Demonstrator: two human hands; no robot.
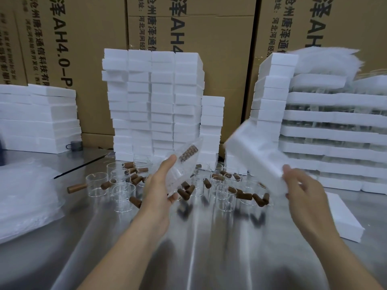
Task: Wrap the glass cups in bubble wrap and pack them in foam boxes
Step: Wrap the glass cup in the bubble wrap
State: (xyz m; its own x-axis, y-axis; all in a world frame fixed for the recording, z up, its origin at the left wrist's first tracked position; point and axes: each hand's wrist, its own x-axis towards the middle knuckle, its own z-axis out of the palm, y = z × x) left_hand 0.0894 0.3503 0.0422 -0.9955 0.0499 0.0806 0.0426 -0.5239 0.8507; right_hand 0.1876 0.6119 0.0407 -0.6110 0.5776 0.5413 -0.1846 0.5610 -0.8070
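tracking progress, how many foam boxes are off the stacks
2: one foam box in the right hand, a second foam box flat on the table at right; more may be hidden.

The left hand (159, 185) gripped a bubble-wrapped cup (184, 162), its brown handle showing through the wrap. The right hand (303, 189) held a tilted, blurred foam box (255, 151) by its near end. Beyond them, bare glass cups (123, 193) with brown handles stood crowded on the steel table (188, 248). Bubble wrap (25, 195) lay at left; foam stacks (155, 101) rose before cartons (209, 34).
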